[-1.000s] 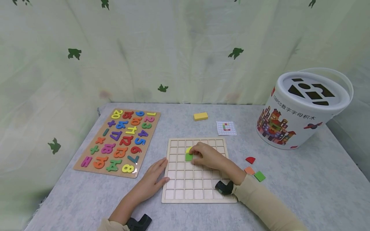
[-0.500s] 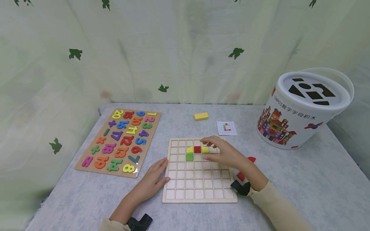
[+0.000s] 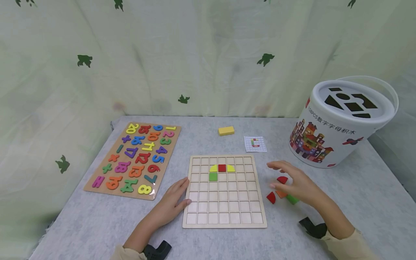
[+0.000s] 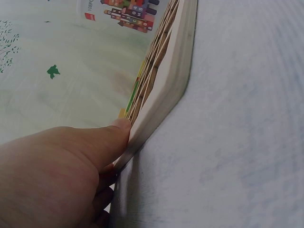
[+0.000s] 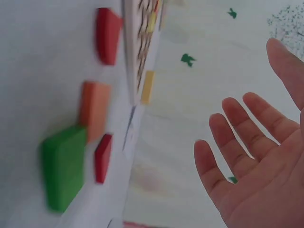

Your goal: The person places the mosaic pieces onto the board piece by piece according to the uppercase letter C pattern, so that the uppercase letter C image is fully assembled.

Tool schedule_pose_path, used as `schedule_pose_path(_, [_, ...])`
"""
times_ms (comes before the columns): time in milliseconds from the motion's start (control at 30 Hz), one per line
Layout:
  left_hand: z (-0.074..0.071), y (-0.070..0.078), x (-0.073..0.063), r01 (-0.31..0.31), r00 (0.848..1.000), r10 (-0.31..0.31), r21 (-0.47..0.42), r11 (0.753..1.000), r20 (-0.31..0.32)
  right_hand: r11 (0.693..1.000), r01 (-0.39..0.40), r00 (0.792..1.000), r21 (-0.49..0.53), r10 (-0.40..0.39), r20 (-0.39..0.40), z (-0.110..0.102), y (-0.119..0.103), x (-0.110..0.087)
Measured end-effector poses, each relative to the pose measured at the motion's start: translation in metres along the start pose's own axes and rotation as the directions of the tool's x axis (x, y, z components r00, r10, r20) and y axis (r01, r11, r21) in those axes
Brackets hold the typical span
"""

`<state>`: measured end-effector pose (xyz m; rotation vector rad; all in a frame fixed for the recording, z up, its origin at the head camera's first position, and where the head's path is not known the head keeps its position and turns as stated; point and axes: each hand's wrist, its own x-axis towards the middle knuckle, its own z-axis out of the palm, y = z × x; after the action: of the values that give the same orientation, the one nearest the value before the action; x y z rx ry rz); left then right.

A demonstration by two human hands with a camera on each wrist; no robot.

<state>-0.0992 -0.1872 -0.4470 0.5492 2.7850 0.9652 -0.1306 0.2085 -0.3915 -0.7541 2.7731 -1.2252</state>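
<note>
My left hand [image 3: 171, 198] rests against the left edge of a wooden grid board [image 3: 224, 218], its fingers straight and its thumb [image 4: 114, 142] at the rim. On the board, a red square block [image 3: 222, 168] sits between two yellow quarter-round blocks [image 3: 213, 168], with a green square block [image 3: 213, 176] below the left one. To the right of the board my right hand [image 3: 299, 184] hovers with spread fingers, holding nothing. Under and beside it lie two red quarter-round blocks [image 3: 271, 197], an orange block [image 5: 95, 110] and a green square block [image 5: 64, 168], partly hidden in the head view.
A small card [image 3: 255, 144] printed with a coloured grid pattern lies behind the board, near a yellow rectangular block [image 3: 226, 131]. A number puzzle board [image 3: 94, 189] lies at the left. The large white bucket [image 3: 312, 159] with a shape-hole lid stands at the back right.
My right hand has lifted off the grid board and moved right, over the loose blocks. The row of yellow and red blocks it covered now shows. My left hand has stayed in place.
</note>
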Motion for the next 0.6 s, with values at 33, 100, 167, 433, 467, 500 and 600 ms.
schedule_pose_path(33, [0.000,0.000,0.000,0.000,1.000,0.000,-0.001,1.000,0.000,1.000,-0.018,1.000,-0.005,0.018,-0.001,-0.002,0.002,-0.005])
schedule_pose_path(100, [0.000,0.000,0.000,0.000,1.000,0.000,-0.002,1.000,0.001,0.999,-0.039,0.999,-0.016,0.039,-0.002,-0.004,0.007,-0.013])
schedule_pose_path(167, [-0.001,0.000,0.000,-0.002,1.000,0.002,-0.002,1.000,0.001,0.998,-0.054,0.999,-0.036,0.054,-0.007,-0.004,0.011,-0.020])
schedule_pose_path(433, [0.000,0.001,0.000,-0.006,1.000,0.006,0.000,1.000,0.001,0.979,-0.196,0.976,-0.057,0.200,0.089,-0.005,0.028,-0.041])
schedule_pose_path(467, [0.000,0.001,0.000,-0.005,1.000,0.005,0.001,1.000,0.000,0.976,-0.211,0.970,-0.056,0.216,0.109,-0.005,0.031,-0.044])
schedule_pose_path(500, [0.000,0.001,0.000,-0.003,1.000,0.003,0.002,1.000,0.000,0.972,-0.231,0.963,-0.052,0.236,0.127,-0.006,0.033,-0.046])
schedule_pose_path(600, [0.000,0.000,0.000,0.003,1.000,-0.003,0.004,1.000,0.000,0.962,-0.268,0.947,-0.051,0.273,0.168,-0.007,0.040,-0.052])
